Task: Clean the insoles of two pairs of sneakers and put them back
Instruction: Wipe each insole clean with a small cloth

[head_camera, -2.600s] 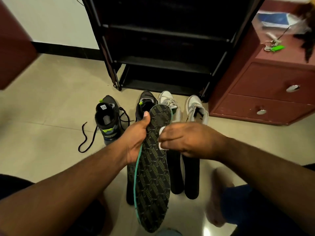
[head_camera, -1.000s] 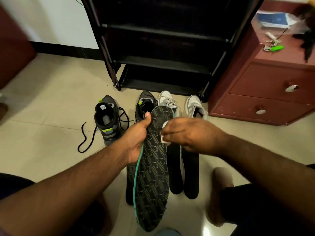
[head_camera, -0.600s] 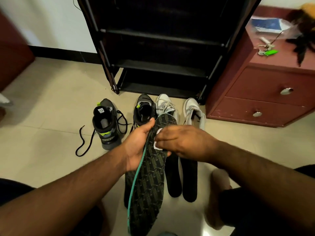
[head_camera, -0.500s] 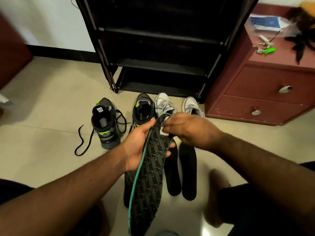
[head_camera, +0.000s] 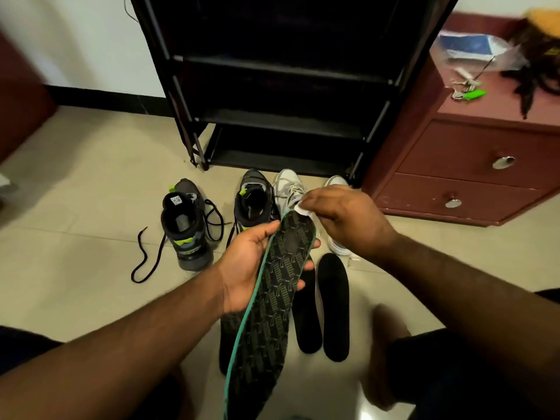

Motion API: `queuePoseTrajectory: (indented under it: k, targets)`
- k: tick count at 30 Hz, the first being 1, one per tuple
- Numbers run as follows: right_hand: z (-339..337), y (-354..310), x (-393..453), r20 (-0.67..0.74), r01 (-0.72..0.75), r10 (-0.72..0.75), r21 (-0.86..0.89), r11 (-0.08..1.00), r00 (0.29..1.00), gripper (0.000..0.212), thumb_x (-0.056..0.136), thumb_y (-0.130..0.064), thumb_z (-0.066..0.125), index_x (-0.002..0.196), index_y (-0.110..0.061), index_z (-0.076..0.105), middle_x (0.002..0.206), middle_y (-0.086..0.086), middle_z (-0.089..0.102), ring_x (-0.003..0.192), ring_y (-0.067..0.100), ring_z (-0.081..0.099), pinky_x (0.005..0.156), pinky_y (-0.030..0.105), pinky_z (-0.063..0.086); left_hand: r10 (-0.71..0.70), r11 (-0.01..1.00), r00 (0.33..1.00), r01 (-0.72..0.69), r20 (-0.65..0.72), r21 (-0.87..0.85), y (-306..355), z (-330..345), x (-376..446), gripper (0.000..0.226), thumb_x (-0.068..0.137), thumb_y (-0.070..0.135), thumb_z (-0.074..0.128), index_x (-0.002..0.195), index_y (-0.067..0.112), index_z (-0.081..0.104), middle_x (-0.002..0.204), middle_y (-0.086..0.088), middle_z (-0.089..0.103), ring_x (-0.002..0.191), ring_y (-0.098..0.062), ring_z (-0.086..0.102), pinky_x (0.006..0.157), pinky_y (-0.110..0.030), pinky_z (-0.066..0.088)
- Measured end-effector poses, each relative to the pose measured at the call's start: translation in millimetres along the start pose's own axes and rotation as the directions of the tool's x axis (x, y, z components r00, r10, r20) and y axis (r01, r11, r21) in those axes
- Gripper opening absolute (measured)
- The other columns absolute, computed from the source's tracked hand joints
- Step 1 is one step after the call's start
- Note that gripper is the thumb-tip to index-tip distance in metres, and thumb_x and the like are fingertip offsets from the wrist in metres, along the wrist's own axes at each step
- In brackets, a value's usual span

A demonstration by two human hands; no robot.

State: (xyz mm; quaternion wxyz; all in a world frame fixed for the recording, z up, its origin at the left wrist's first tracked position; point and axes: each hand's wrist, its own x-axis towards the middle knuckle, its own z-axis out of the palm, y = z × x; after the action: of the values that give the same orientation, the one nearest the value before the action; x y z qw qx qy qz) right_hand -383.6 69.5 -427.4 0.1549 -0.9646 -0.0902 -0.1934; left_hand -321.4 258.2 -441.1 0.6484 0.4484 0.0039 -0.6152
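Patterned insole gripped in the left hand

Right hand pinches a white wipe at its 12 o'clock tip. Repeating logo print unreadable; teal edge. Two black insoles lie at 3 o'clock.

A home, by the look of it, likely an entry corner or bedroom. Pale tiled floor with a dark skirting strip along a white wall. Black shoe rack against that wall, sneakers lined up before it. Reddish-brown drawer chest beside the rack, keys with a green tag and a plastic bag lying on top.
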Motion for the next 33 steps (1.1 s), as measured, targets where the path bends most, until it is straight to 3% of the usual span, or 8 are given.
queuePoseTrajectory:
  k: [4, 7, 9, 12, 20, 25, 29, 33]
  targets:
    - [0, -19, 1, -0.066, 0.008, 0.005, 0.195, 0.981, 0.998, 0.024, 0.082, 0.001, 0.061, 0.102, -0.005, 0.073, 0.103, 0.006, 0.072, 0.100, 0.015, 0.066, 0.092, 0.027, 0.051, 0.014, 1.000, 1.000, -0.014, -0.026, 0.024, 2, -1, 1, 0.048, 0.093, 0.041, 0.042, 0.121, 0.011, 0.068, 0.120, -0.010, 0.068, 0.090, -0.025, 0.064, 0.073, -0.038, 0.049]
    - [-5, -15, 4, -0.155, -0.095, 0.156, 0.342, 0.935, 0.976, 0.027, 0.083, 0.006, 0.064, 0.105, -0.007, 0.072, 0.104, 0.004, 0.071, 0.101, 0.009, 0.065, 0.091, 0.029, 0.053, 0.054, 0.996, 0.998, -0.051, -0.034, 0.074, 3, -1, 0, 0.050, 0.082, 0.036, 0.055, 0.126, 0.012, 0.063, 0.110, -0.005, 0.068, 0.085, -0.020, 0.063, 0.069, -0.035, 0.049]
    - [-6, -20, 5, -0.176, -0.090, 0.171, 0.393, 0.915, 0.969, 0.027, 0.083, 0.006, 0.064, 0.106, -0.007, 0.072, 0.105, 0.003, 0.071, 0.101, 0.007, 0.065, 0.091, 0.027, 0.053, 0.077, 0.992, 0.997, -0.074, -0.024, 0.097, 4, 0, -1, 0.051, 0.082, 0.034, 0.058, 0.128, 0.013, 0.061, 0.108, -0.003, 0.068, 0.085, -0.018, 0.063, 0.068, -0.034, 0.049]
    - [-3, -22, 3, -0.162, -0.001, 0.055, 0.319, 0.948, 0.985, 0.027, 0.082, 0.005, 0.063, 0.105, -0.005, 0.072, 0.105, 0.006, 0.071, 0.102, 0.012, 0.065, 0.091, 0.027, 0.053, 0.110, 0.990, 0.994, -0.109, -0.002, 0.085, 3, 0, -1, 0.048, 0.084, 0.032, 0.059, 0.128, 0.014, 0.060, 0.107, -0.002, 0.068, 0.084, -0.018, 0.063, 0.068, -0.034, 0.049]
    - [-5, -22, 1, -0.173, 0.063, -0.020, 0.248, 0.967, 0.985, 0.023, 0.083, 0.001, 0.060, 0.103, -0.003, 0.072, 0.105, 0.008, 0.071, 0.101, 0.020, 0.066, 0.088, 0.036, 0.054, 0.121, 0.989, 0.992, -0.124, 0.040, 0.084, 5, 5, -2, 0.042, 0.092, 0.033, 0.050, 0.129, 0.014, 0.057, 0.109, -0.004, 0.071, 0.085, -0.022, 0.066, 0.067, -0.036, 0.050]
    - [-1, -7, 2, -0.138, -0.084, 0.110, 0.183, 0.980, 0.984, 0.028, 0.083, 0.002, 0.060, 0.106, -0.009, 0.072, 0.104, 0.004, 0.072, 0.098, 0.016, 0.067, 0.084, 0.039, 0.056, 0.133, 0.985, 0.989, -0.139, 0.065, 0.106, 5, 8, -4, 0.041, 0.097, 0.035, 0.041, 0.131, 0.017, 0.056, 0.125, -0.008, 0.067, 0.097, -0.026, 0.068, 0.073, -0.039, 0.054]
    - [-2, -14, 3, -0.199, -0.077, 0.118, 0.203, 0.976, 0.973, 0.029, 0.082, 0.003, 0.061, 0.105, -0.008, 0.073, 0.103, 0.003, 0.072, 0.097, 0.012, 0.066, 0.088, 0.025, 0.053, 0.186, 0.982, 0.983, -0.186, 0.007, 0.017, 7, 11, -4, 0.037, 0.103, 0.032, 0.036, 0.127, 0.016, 0.059, 0.124, -0.011, 0.067, 0.113, -0.033, 0.065, 0.097, -0.049, 0.050]
    - [5, -12, 4, -0.217, -0.155, 0.213, 0.256, 0.954, 0.953, 0.031, 0.080, 0.008, 0.065, 0.106, -0.008, 0.073, 0.102, 0.004, 0.073, 0.096, 0.009, 0.066, 0.088, 0.022, 0.052, 0.223, 0.972, 0.970, -0.228, -0.099, -0.051, 7, 10, 0, 0.043, 0.105, 0.034, 0.033, 0.134, 0.010, 0.053, 0.125, -0.017, 0.066, 0.116, -0.031, 0.064, 0.101, -0.047, 0.049]
